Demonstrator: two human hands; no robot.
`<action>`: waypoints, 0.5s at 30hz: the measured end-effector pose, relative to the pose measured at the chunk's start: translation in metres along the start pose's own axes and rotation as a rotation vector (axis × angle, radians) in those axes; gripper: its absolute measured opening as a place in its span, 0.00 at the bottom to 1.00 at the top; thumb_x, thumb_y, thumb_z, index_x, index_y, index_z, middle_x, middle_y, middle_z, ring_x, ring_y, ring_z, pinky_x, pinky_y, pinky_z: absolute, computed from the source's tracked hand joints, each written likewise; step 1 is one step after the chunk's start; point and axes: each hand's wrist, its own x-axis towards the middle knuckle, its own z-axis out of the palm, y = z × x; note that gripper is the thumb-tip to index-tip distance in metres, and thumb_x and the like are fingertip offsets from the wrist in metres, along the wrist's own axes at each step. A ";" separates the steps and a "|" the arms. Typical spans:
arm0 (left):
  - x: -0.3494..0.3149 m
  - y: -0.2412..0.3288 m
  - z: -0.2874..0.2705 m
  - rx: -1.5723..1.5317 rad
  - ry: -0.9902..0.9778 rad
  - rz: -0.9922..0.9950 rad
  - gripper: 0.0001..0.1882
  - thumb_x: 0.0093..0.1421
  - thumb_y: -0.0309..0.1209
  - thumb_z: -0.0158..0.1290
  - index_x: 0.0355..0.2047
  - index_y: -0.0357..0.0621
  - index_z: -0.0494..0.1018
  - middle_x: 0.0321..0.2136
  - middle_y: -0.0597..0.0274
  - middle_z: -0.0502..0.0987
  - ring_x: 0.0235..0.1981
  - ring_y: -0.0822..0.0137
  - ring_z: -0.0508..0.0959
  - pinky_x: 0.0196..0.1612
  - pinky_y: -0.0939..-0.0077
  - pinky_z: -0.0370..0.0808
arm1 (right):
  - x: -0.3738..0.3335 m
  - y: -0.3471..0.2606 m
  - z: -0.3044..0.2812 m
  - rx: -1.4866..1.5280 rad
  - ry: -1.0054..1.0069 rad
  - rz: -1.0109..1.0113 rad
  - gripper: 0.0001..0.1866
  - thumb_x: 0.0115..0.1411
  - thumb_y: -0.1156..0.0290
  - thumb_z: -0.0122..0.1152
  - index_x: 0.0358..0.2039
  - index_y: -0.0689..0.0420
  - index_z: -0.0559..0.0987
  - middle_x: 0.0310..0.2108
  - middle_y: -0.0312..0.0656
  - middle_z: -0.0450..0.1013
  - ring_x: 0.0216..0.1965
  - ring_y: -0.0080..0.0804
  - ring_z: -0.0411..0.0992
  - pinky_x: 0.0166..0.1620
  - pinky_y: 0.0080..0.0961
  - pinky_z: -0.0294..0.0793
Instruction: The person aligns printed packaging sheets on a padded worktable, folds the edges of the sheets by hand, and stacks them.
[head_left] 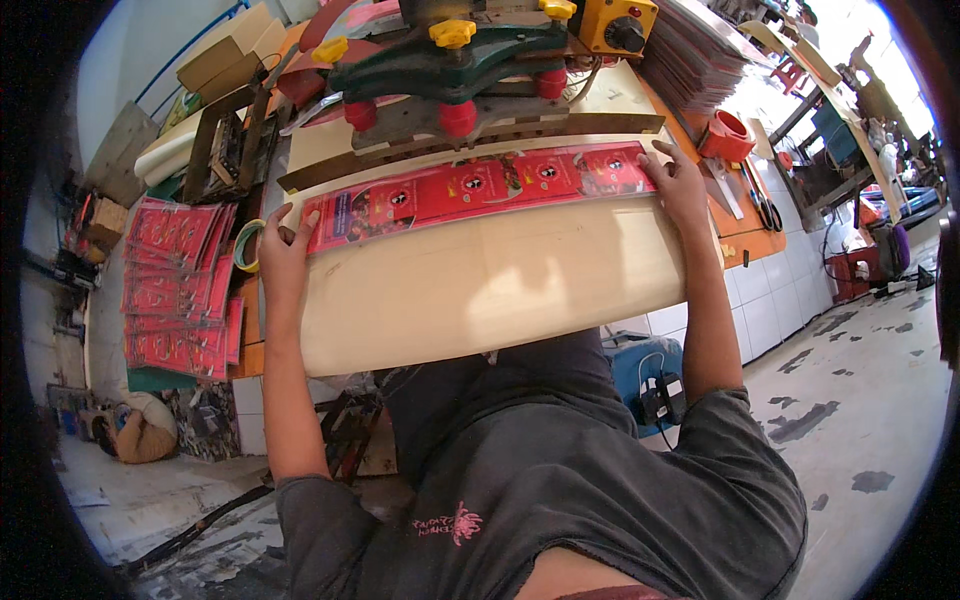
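A long red printed plastic strip [455,195], with pictures of food along it, lies crosswise on a cream board [480,280] in front of me. My left hand [284,248] pinches its left end, the thumb on the printed face. At the other end my right hand [680,188] grips the strip's right corner, fingers reaching over the far edge. Just beyond the strip runs a long metal bar [400,150] of a green press machine [450,70] with red feet and yellow knobs. What lies under the fingertips is hidden.
Red printed pouches [180,290] are piled at the left. A tape roll [247,246] sits beside my left hand. At the right are scissors [765,200], a red tape dispenser [727,135] and a tall stack of sheets [695,55]. A person [145,428] is low at far left.
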 end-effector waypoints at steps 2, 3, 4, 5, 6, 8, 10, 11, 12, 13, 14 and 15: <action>0.000 -0.003 0.000 -0.091 0.005 -0.047 0.31 0.62 0.43 0.65 0.57 0.33 0.73 0.16 0.71 0.64 0.22 0.76 0.63 0.27 0.75 0.63 | 0.007 0.011 -0.002 0.140 -0.064 0.009 0.25 0.63 0.54 0.68 0.51 0.61 0.83 0.29 0.43 0.79 0.30 0.23 0.75 0.36 0.22 0.73; 0.001 -0.004 0.000 -0.189 -0.010 -0.065 0.31 0.62 0.41 0.66 0.57 0.32 0.72 0.17 0.73 0.64 0.22 0.78 0.62 0.27 0.77 0.61 | 0.010 0.016 -0.002 0.280 -0.128 0.020 0.26 0.62 0.56 0.68 0.51 0.65 0.82 0.30 0.44 0.81 0.32 0.25 0.76 0.37 0.24 0.74; 0.000 -0.003 0.000 -0.286 -0.024 -0.087 0.31 0.61 0.39 0.67 0.57 0.31 0.71 0.18 0.74 0.65 0.22 0.79 0.62 0.27 0.79 0.60 | 0.009 0.012 -0.003 0.279 -0.130 0.019 0.26 0.62 0.56 0.68 0.51 0.65 0.82 0.30 0.44 0.81 0.32 0.25 0.76 0.37 0.24 0.74; 0.000 -0.001 -0.001 -0.286 -0.024 -0.089 0.31 0.61 0.39 0.67 0.57 0.31 0.71 0.18 0.74 0.65 0.22 0.79 0.62 0.27 0.79 0.60 | 0.008 0.008 -0.005 0.352 -0.160 0.041 0.26 0.62 0.57 0.68 0.51 0.67 0.81 0.31 0.43 0.81 0.31 0.24 0.76 0.35 0.23 0.73; -0.001 0.000 -0.002 -0.310 -0.044 -0.097 0.30 0.61 0.38 0.67 0.56 0.32 0.71 0.18 0.75 0.65 0.22 0.80 0.61 0.28 0.80 0.59 | 0.007 0.005 -0.007 0.425 -0.190 0.063 0.25 0.63 0.59 0.69 0.50 0.69 0.81 0.32 0.42 0.81 0.31 0.22 0.76 0.34 0.22 0.73; -0.002 0.002 -0.005 -0.333 -0.061 -0.107 0.29 0.60 0.37 0.67 0.56 0.33 0.71 0.18 0.75 0.65 0.23 0.80 0.61 0.28 0.81 0.59 | 0.005 -0.002 -0.014 0.437 -0.220 0.085 0.25 0.63 0.59 0.69 0.51 0.69 0.81 0.33 0.42 0.81 0.31 0.21 0.76 0.34 0.21 0.73; -0.001 0.001 -0.004 -0.388 -0.050 -0.114 0.26 0.61 0.36 0.67 0.53 0.33 0.72 0.18 0.75 0.64 0.23 0.80 0.61 0.29 0.82 0.58 | 0.006 -0.002 -0.017 0.449 -0.249 0.109 0.25 0.64 0.60 0.69 0.51 0.69 0.81 0.34 0.43 0.81 0.31 0.21 0.76 0.34 0.20 0.73; -0.001 0.000 -0.004 -0.387 -0.050 -0.114 0.26 0.61 0.36 0.67 0.53 0.33 0.72 0.18 0.75 0.64 0.23 0.80 0.61 0.29 0.82 0.58 | 0.006 0.000 -0.017 0.487 -0.262 0.117 0.25 0.64 0.60 0.69 0.51 0.69 0.80 0.35 0.43 0.82 0.32 0.21 0.77 0.34 0.19 0.74; -0.001 -0.002 -0.004 -0.384 -0.039 -0.101 0.26 0.61 0.36 0.67 0.53 0.34 0.72 0.18 0.75 0.64 0.23 0.80 0.61 0.29 0.82 0.58 | 0.007 0.002 -0.016 0.526 -0.275 0.125 0.26 0.64 0.60 0.69 0.52 0.68 0.80 0.37 0.44 0.82 0.33 0.21 0.77 0.35 0.18 0.74; 0.001 -0.003 -0.004 -0.381 -0.031 -0.086 0.25 0.61 0.36 0.66 0.52 0.34 0.72 0.18 0.75 0.65 0.23 0.80 0.61 0.29 0.82 0.58 | 0.008 0.005 -0.016 0.527 -0.273 0.126 0.26 0.64 0.60 0.69 0.52 0.68 0.80 0.37 0.44 0.82 0.33 0.21 0.77 0.35 0.18 0.74; 0.002 -0.005 -0.004 -0.382 -0.032 -0.084 0.25 0.61 0.36 0.66 0.52 0.34 0.72 0.18 0.75 0.65 0.23 0.80 0.61 0.29 0.82 0.58 | 0.009 0.007 -0.016 0.563 -0.282 0.123 0.26 0.63 0.60 0.69 0.53 0.68 0.79 0.38 0.44 0.82 0.35 0.22 0.77 0.37 0.18 0.75; 0.003 -0.007 -0.005 -0.376 -0.037 -0.081 0.25 0.62 0.35 0.66 0.53 0.34 0.72 0.18 0.75 0.65 0.23 0.80 0.61 0.29 0.82 0.58 | 0.009 0.010 -0.015 0.600 -0.290 0.120 0.26 0.63 0.60 0.70 0.53 0.68 0.78 0.39 0.44 0.82 0.37 0.23 0.78 0.38 0.19 0.75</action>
